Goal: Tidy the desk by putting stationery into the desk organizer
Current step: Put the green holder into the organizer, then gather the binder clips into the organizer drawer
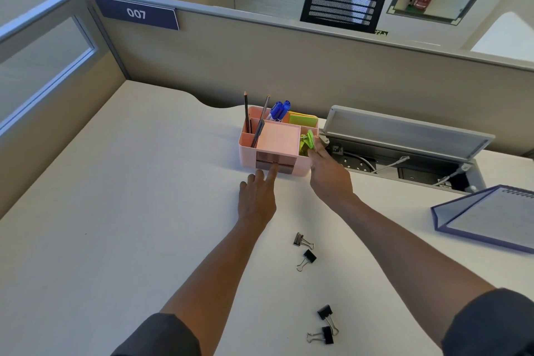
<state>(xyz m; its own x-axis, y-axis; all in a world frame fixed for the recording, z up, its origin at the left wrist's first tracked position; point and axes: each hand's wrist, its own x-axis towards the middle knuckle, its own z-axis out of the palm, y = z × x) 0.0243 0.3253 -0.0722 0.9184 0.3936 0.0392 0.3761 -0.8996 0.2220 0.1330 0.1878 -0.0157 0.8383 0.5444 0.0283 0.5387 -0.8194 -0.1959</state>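
Observation:
A pink desk organizer (277, 139) stands at the back of the white desk. Pencils (246, 113), blue pens (278, 109) and sticky notes (302, 119) stand in its rear compartments. My left hand (257, 199) has a straight forefinger touching the organizer's small front drawer (267, 164). My right hand (328, 173) pinches a green clip (309, 139) at the organizer's right compartment, where more green clips (303, 147) lie. Several black binder clips lie loose on the desk: two (304, 248) in the middle and two (326, 324) near the front.
An open cable tray (404, 159) with sockets and wires lies right of the organizer, its lid raised. A blue-edged notebook (491, 217) rests at the far right. Partition walls (260, 61) close off the desk's back and left.

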